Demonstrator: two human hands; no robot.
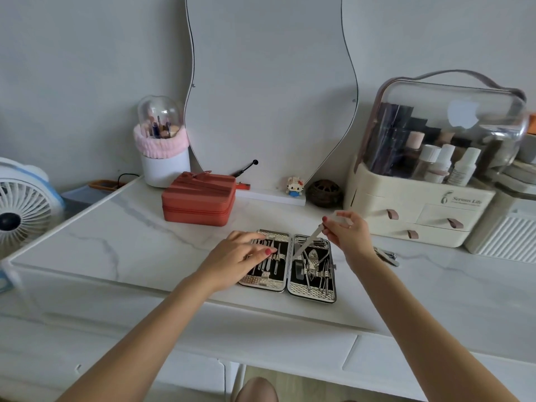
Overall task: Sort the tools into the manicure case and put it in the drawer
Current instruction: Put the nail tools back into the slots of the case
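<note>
Case (290,288) lies open flat under both hands, left hand (242,252) pressing its left half with loose fingers, right hand (348,232) pinching a file (308,242) slanted down toward the right half.

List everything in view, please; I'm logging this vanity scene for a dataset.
manicure case: one, silver with black lining, open flat at the table's front edge
nail file: one, silver, tip in the case's right half
clippers: one, metal, on the table right of the case
red box: one, behind the case
brush holder: one, white with pink band, clear dome, back left
mirror: one, wavy, against the wall
figurine: one, small, at the mirror's base
organizer: one, cream, clear lid, right
fan: one, white and blue, far left
table: one, white marble
left hand: rests on the case's left half
right hand: pinches the nail file
</note>
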